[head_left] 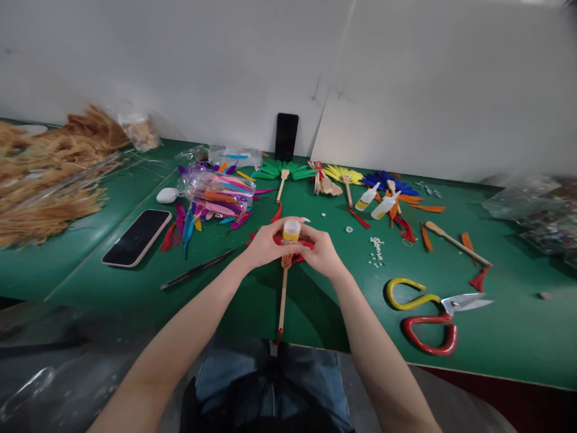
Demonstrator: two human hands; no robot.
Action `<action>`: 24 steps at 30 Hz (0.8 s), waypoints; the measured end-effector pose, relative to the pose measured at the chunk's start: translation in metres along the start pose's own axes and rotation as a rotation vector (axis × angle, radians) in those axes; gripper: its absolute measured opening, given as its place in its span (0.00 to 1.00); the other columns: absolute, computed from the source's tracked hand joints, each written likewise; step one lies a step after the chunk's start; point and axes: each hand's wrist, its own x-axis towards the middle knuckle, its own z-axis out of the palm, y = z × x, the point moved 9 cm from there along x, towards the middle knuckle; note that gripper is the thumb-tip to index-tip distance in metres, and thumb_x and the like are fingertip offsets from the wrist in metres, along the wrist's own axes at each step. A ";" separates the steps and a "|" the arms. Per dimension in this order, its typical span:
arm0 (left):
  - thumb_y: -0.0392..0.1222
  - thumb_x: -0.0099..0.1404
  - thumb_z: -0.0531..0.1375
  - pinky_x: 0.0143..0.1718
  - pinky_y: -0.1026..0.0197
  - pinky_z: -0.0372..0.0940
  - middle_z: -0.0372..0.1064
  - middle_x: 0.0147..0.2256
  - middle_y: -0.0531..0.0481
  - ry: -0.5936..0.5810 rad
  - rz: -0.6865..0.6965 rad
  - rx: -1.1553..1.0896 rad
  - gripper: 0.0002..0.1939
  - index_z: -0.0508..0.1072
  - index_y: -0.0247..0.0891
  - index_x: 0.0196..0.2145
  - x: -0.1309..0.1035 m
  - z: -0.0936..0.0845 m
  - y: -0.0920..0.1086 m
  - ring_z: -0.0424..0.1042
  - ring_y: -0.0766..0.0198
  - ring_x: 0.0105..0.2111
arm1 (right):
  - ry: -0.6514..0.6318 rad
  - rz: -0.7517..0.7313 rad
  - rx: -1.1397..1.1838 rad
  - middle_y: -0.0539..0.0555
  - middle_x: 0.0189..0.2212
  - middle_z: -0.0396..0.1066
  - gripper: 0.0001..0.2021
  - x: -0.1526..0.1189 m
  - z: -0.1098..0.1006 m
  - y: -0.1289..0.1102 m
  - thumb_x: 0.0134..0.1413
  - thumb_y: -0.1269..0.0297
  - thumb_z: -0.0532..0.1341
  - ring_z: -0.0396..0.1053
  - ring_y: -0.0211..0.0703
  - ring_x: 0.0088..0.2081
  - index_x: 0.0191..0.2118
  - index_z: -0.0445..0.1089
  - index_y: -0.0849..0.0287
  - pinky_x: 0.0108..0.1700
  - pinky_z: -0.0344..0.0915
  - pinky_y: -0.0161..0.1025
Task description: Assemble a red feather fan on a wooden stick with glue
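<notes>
A small glue bottle (291, 230) with a yellow label is held bottom-up between my two hands. My left hand (265, 244) closes on it from the left, its thumb crossing low in front. From the other side my right hand (321, 248) has its fingers curled around the bottle too. Directly beneath lies a red feather fan (297, 259), mostly covered by my hands, so the bottle's tip is hidden. The fan's wooden handle (283, 300) points toward me and ends in a red cord at the table edge.
Yellow-and-red scissors (444, 307) lie open at right, near white beads (377, 249). Green (270, 170), yellow (345, 174) and blue fans (383, 180) line the back beside two glue bottles (367, 197). Leftward are tweezers (198, 269), a phone (136, 238) and bagged feathers (220, 192).
</notes>
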 end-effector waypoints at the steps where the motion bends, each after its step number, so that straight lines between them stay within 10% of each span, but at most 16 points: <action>1: 0.48 0.52 0.65 0.47 0.56 0.65 0.69 0.48 0.47 0.005 0.003 0.007 0.28 0.66 0.41 0.50 0.000 -0.001 0.001 0.69 0.56 0.46 | -0.001 0.000 0.017 0.55 0.43 0.73 0.20 0.000 0.001 0.001 0.48 0.75 0.57 0.71 0.49 0.44 0.49 0.67 0.59 0.47 0.68 0.44; 24: 0.48 0.52 0.65 0.45 0.58 0.66 0.71 0.44 0.48 0.014 0.012 0.030 0.27 0.68 0.41 0.49 -0.001 -0.001 -0.001 0.71 0.57 0.42 | 0.032 0.005 0.024 0.56 0.39 0.75 0.14 0.000 -0.001 0.004 0.49 0.69 0.59 0.72 0.49 0.41 0.44 0.71 0.60 0.44 0.69 0.45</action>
